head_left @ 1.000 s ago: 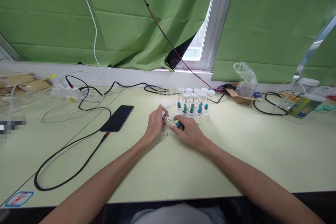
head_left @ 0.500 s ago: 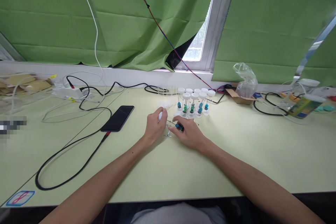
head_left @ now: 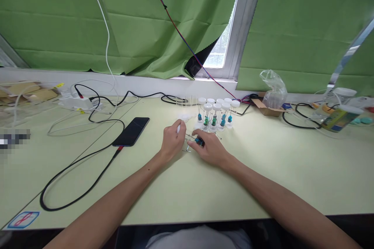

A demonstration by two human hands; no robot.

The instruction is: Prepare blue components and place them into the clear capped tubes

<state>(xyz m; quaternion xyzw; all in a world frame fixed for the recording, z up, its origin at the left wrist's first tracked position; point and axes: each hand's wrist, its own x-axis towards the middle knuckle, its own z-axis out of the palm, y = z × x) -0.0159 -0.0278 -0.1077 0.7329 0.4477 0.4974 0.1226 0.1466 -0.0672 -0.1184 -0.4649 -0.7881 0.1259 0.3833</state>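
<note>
The left hand (head_left: 173,140) curls around a white piece (head_left: 178,128), perhaps a cap; the right hand (head_left: 210,146), half-closed, grips a teal piece (head_left: 199,140) with a thin rod (head_left: 190,136), near side of the capped vials (head_left: 214,120).

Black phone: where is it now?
In the head view, the black phone lies on the table left of the left hand, its near end at a red plug.

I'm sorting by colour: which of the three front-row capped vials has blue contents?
The rightmost front-row vial; it shows blue inside, whereas the left vial and middle vial show green.
</note>
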